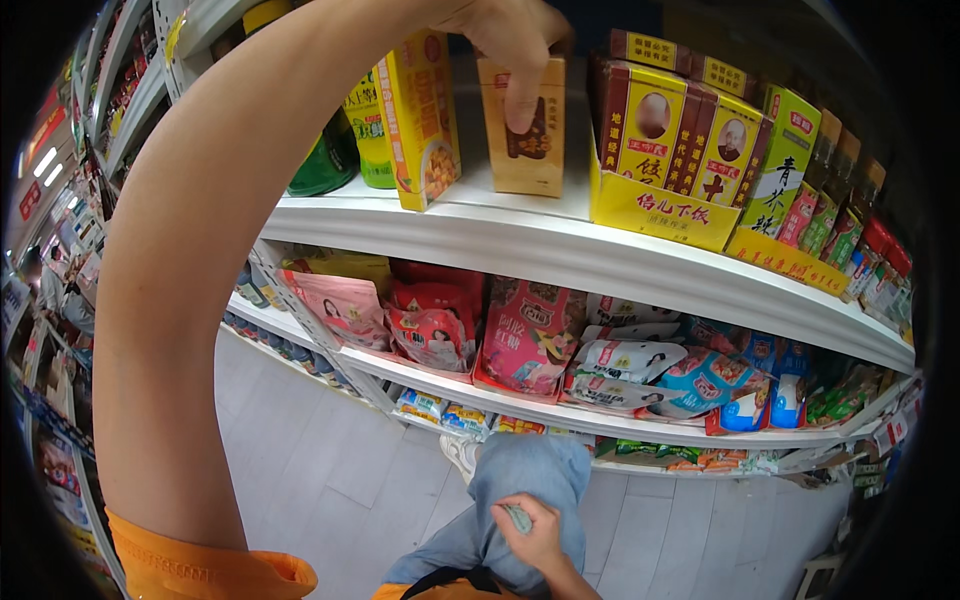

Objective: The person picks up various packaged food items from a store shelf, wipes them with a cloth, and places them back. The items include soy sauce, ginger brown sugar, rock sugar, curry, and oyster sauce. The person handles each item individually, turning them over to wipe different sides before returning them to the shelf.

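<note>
My left hand (510,52) reaches up to the shelf and grips a tan-orange carton (541,169) from above, thumb across its printed front. The carton stands upright at the shelf's front, its base at or very near the white board; its back and my other fingers are hidden. To its left stands a yellow carton (427,120) with a food picture. Apart from it on the right is a yellow display box (664,206) of maroon and yellow packets. Low by my knee, my right hand (532,532) is closed around a crumpled pale green cloth or paper (517,517).
The white upper shelf edge (465,225) juts out above a shelf of bagged goods, including a pink pouch (532,330). A green carton (780,157) and small bottles stand at right. Grey floor tiles (315,465) lie below. People (64,285) are far left.
</note>
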The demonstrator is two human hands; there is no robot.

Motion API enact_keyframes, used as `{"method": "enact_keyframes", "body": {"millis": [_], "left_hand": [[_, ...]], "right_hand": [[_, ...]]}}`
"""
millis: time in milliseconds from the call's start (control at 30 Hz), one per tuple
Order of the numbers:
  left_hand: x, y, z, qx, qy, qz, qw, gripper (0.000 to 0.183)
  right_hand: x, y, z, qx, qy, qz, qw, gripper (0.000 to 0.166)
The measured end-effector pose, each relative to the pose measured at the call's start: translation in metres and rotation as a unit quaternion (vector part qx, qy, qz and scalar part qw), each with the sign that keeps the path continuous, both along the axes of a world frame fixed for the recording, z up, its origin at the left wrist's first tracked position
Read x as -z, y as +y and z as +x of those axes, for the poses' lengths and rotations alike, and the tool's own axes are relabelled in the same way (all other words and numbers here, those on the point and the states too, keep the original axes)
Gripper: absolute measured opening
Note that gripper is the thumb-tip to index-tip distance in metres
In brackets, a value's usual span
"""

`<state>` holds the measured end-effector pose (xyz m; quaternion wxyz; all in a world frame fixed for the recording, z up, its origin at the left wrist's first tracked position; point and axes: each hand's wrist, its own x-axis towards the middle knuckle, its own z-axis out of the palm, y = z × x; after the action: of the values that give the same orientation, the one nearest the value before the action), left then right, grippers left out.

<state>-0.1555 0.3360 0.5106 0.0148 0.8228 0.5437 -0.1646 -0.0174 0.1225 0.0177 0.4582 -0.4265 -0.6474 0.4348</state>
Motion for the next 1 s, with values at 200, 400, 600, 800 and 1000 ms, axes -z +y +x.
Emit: {"method": "enact_keyframes", "body": {"millis": [200,400,600,800,1000], "left_hand": [[0.012,0.015,-0.002,0.030,-0.061,-0.003,0.998,0.080],[0.015,0.026,-0.002,0.030,-0.058,-0.036,0.997,0.087],[0.011,0.004,-0.008,0.044,-0.073,-0.024,0.996,0.099],[0.012,0.010,-0.016,0.054,-0.083,0.005,0.995,0.110],[0.011,-0.041,-0.018,0.098,-0.066,0.039,0.992,0.118]], "right_hand": [[0.003,0.000,0.000,0.001,-0.009,-0.002,1.000,0.013],[0.003,0.000,-0.001,0.009,-0.007,-0.006,1.000,0.013],[0.000,-0.001,-0.002,0.009,-0.001,-0.005,1.000,0.012],[0.003,-0.002,-0.004,0.010,0.006,-0.002,1.000,0.012],[0.005,0.000,-0.001,0.025,-0.003,0.004,1.000,0.011]]}}
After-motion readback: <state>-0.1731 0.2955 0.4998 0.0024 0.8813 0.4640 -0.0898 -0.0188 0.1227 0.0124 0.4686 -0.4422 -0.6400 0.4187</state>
